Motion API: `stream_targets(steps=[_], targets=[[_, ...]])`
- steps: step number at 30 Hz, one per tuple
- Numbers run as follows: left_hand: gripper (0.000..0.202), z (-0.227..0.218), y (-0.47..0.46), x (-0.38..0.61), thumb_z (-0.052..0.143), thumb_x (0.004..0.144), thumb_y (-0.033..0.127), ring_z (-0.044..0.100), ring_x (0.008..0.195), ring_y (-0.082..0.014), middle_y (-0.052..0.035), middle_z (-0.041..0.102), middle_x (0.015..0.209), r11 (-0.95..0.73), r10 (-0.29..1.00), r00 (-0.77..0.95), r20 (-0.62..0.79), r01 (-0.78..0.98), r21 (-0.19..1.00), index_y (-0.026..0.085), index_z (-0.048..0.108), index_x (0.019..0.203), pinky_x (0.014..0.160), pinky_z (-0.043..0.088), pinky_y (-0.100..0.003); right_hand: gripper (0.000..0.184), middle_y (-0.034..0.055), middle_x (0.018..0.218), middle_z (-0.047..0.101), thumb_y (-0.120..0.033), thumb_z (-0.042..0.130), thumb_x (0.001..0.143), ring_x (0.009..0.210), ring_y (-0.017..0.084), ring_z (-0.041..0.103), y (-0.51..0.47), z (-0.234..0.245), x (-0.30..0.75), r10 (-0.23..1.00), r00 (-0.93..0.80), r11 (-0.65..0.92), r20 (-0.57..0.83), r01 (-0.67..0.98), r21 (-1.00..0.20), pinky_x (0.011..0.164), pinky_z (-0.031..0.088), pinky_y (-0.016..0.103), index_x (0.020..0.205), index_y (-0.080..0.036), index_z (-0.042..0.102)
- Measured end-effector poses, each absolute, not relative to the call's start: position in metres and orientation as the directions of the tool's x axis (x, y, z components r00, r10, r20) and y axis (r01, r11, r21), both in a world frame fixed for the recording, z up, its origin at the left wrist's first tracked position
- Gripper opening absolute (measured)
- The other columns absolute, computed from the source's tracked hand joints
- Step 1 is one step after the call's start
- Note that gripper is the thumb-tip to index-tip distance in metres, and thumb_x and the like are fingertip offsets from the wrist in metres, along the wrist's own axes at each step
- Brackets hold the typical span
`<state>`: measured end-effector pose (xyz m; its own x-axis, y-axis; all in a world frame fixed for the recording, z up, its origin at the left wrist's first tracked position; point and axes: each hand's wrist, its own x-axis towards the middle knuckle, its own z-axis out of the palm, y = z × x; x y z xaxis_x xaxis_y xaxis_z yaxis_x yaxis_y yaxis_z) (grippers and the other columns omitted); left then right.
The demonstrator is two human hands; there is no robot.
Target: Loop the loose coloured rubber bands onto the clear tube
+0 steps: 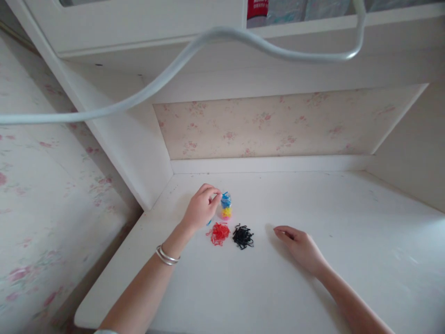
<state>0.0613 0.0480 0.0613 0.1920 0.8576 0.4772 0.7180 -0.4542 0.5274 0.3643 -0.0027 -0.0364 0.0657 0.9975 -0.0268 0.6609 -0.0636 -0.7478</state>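
Observation:
A small clear jar (225, 206) stands on the white desk (313, 204), holding blue bands over yellow and pink ones. My left hand (202, 207) is pinched at the jar's mouth, its fingertips closed on a blue band. Just in front of the jar lie a red pile of small bands (219, 233) and a black pile (242, 236). A bit of blue peeks out under my left hand. My right hand (299, 248) rests on the desk to the right of the black pile, fingers loosely curled, holding nothing I can see.
A white side panel (139, 153) walls the desk on the left and flowered wallpaper (271, 125) backs it. A white cable (194, 51) loops across the top of the view under a shelf. The desk's front edge is near my elbows.

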Motion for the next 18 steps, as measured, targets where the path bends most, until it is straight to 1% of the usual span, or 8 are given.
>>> stream_targets(steps=[4,8,13,18], targets=[[0.024,0.0665,0.0536,0.0659,0.044,0.089,0.033,0.055,0.068,-0.0095,-0.0032,0.058,0.100,-0.434,0.866,0.233,0.442,0.789,0.435,0.020,0.063,0.093,0.072,0.046,-0.024,0.040,0.0003,0.075,0.068,-0.052,0.040,0.082,0.068,0.016,0.060,-0.0070,-0.0350,0.3615,1.000,0.011,-0.008,0.000,0.706,-0.708,0.063,0.043,0.025,0.090,-0.026,0.070],[0.024,0.0667,0.0533,0.0667,0.044,0.089,0.034,0.056,0.071,-0.0099,-0.0026,0.058,0.100,-0.427,0.867,0.252,0.429,0.819,0.382,0.021,0.064,0.092,0.076,0.046,-0.024,0.038,-0.0008,0.073,0.067,-0.050,0.040,0.083,0.067,0.016,0.059,-0.0097,-0.0334,0.3624,1.000,0.003,0.007,0.013,0.717,-0.697,0.063,0.042,0.024,0.089,-0.027,0.070],[0.024,0.0701,0.0533,0.0684,0.044,0.089,0.033,0.056,0.071,-0.0098,-0.0022,0.058,0.100,-0.420,0.869,0.257,0.423,0.834,0.358,0.022,0.065,0.093,0.077,0.045,-0.024,0.039,-0.0006,0.070,0.066,-0.050,0.039,0.083,0.064,0.016,0.058,-0.0119,-0.0320,0.3621,1.000,0.002,0.018,0.028,0.723,-0.690,0.061,0.041,0.024,0.089,-0.027,0.069],[0.027,0.0705,0.0569,0.0633,0.040,0.090,0.030,0.057,0.086,-0.0130,-0.0032,0.059,0.100,-0.446,0.848,0.253,0.465,0.815,0.370,0.022,0.065,0.097,0.080,0.045,-0.023,0.038,-0.0006,0.072,0.067,-0.049,0.039,0.083,0.066,0.016,0.059,-0.0137,-0.0312,0.3605,0.999,0.010,0.016,0.033,0.733,-0.680,0.062,0.042,0.024,0.089,-0.027,0.070]])
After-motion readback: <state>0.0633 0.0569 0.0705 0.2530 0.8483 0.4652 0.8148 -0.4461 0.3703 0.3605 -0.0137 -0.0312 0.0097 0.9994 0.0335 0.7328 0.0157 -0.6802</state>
